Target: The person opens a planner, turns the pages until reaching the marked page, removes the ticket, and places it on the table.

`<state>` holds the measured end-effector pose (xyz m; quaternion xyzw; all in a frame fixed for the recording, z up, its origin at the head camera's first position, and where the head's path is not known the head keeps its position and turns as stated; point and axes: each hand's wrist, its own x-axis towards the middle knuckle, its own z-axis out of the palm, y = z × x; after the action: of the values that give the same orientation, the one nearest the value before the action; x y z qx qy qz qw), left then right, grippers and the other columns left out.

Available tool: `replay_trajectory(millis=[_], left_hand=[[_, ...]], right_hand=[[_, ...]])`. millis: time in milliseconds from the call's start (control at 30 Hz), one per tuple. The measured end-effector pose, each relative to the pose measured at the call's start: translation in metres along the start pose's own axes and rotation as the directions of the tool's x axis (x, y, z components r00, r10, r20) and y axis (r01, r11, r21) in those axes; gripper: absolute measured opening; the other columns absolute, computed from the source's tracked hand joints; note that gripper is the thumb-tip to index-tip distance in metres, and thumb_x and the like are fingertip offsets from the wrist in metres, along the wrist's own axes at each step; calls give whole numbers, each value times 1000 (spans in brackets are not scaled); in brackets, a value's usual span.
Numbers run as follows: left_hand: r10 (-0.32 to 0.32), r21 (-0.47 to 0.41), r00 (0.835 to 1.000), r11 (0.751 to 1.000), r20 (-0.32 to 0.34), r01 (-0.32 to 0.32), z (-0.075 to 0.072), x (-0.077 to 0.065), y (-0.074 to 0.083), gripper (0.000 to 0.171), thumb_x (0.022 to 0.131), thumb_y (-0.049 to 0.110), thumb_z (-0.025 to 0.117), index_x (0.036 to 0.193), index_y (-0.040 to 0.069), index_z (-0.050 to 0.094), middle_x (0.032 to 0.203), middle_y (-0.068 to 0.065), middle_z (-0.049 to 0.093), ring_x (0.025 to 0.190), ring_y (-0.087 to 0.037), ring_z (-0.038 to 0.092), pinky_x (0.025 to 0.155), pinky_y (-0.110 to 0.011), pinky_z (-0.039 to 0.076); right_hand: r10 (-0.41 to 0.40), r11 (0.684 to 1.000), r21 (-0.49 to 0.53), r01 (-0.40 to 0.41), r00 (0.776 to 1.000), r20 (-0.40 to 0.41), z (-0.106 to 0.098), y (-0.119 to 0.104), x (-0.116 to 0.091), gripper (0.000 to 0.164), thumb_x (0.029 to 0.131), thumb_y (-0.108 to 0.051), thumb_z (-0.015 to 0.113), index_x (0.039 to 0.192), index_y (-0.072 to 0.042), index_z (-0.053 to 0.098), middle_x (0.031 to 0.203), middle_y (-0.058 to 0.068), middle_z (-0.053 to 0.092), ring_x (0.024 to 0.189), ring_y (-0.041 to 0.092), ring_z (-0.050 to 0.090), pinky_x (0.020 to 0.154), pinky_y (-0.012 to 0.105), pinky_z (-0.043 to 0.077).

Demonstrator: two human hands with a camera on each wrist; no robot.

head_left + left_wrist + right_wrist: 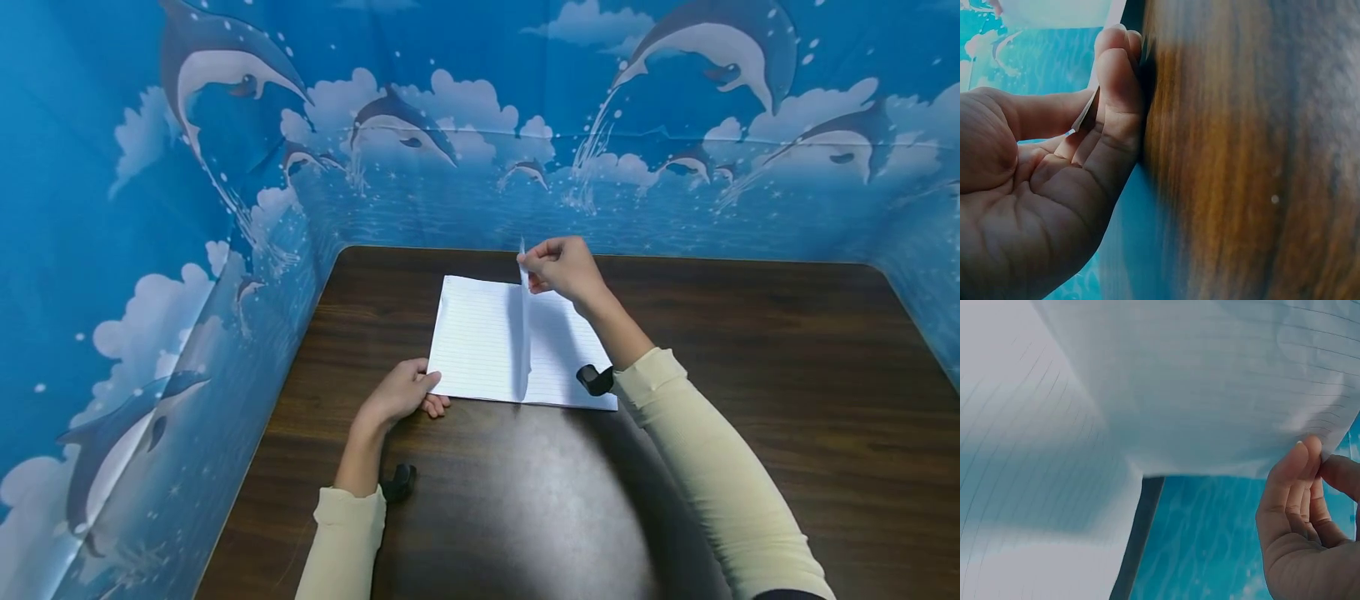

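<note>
An open notebook [476, 337] with lined white pages lies on the table in the head view. One page [524, 333] stands nearly upright along its middle fold. My right hand [564, 268] pinches that page near its top far corner; in the right wrist view thumb and fingertips [1313, 447] meet at the corner of the lined sheet [1222, 394]. My left hand [401, 392] grips the notebook's near left corner, thumb on top and fingers beneath. In the left wrist view the left hand [1054, 181] has a thin paper edge between thumb and fingers.
A dark wood-grain table [750, 350] carries the notebook. Blue dolphin-print curtain [465, 192] surrounds its back and left sides. Black wrist cameras [595, 380] sit on both wrists, the right one just over the notebook's right page.
</note>
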<state>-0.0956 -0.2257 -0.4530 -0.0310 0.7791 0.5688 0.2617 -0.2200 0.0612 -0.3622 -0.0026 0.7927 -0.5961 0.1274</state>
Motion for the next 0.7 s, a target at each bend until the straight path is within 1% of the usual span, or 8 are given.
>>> replay_trajectory(millis=[100, 167, 267, 333, 367, 433, 533, 700], left_hand=[[6, 1, 1000, 1000, 1, -6, -1, 0, -1, 34, 117, 8, 40, 137, -18, 49, 89, -23, 77, 66, -10, 71, 62, -23, 60], [11, 1, 1000, 1000, 4, -11, -1, 0, 0, 34, 117, 8, 40, 138, -17, 48, 90, -23, 77, 67, -11, 71, 62, -23, 60], [16, 2, 1000, 1000, 2, -16, -2, -1, 1, 35, 117, 8, 40, 140, -17, 47, 91, -25, 77, 67, -11, 71, 62, -23, 60], [20, 0, 1000, 1000, 1, -20, -2, -1, 1, 35, 117, 7, 40, 141, -18, 47, 91, -26, 77, 66, -11, 72, 62, -23, 60], [20, -2, 1000, 1000, -1, -20, -2, -1, 1, 35, 116, 7, 41, 141, -18, 47, 91, -26, 77, 66, -11, 72, 61, -23, 60], [25, -11, 1000, 1000, -2, -25, -2, -1, 1, 35, 116, 5, 41, 141, -19, 46, 89, -26, 77, 65, -11, 71, 60, -23, 60], [27, -28, 1000, 999, 3, -27, -1, 0, 1, 36, 116, 4, 41, 142, -21, 45, 87, -25, 76, 64, -11, 71, 59, -23, 60], [44, -40, 999, 998, 9, -43, 0, 0, 0, 35, 115, 2, 40, 141, -22, 45, 85, -26, 75, 63, -11, 70, 58, -23, 60]], right_hand=[[28, 998, 61, -30, 999, 27, 15, -4, 5, 23, 107, -18, 69, 113, 3, 74, 82, 5, 73, 67, 12, 71, 70, 29, 66], [47, 994, 96, -51, 998, 41, 24, -6, 8, 23, 106, -17, 69, 115, 4, 73, 82, 5, 73, 66, 11, 71, 78, 36, 68], [77, 987, 134, -83, 996, 51, 37, -7, 13, 25, 106, -17, 71, 118, 5, 73, 83, 6, 73, 64, 11, 72, 91, 47, 66], [93, 983, 156, -100, 994, 52, 46, -7, 15, 24, 106, -17, 71, 118, 4, 73, 83, 6, 73, 65, 10, 71, 93, 47, 66], [100, 980, 166, -107, 994, 53, 51, -7, 16, 24, 105, -18, 72, 117, 4, 73, 83, 6, 73, 65, 10, 71, 90, 45, 66], [107, 978, 175, -115, 993, 55, 60, -6, 19, 22, 105, -17, 71, 115, 3, 73, 81, 5, 72, 64, 10, 71, 82, 38, 67], [104, 979, 168, -113, 993, 62, 76, -2, 24, 22, 106, -16, 71, 114, 4, 74, 76, 4, 72, 62, 9, 70, 69, 27, 65], [110, 986, 124, -114, 993, 41, 97, 5, 30, 19, 104, -14, 73, 109, 4, 74, 69, 4, 70, 56, 8, 68, 59, 20, 61]])
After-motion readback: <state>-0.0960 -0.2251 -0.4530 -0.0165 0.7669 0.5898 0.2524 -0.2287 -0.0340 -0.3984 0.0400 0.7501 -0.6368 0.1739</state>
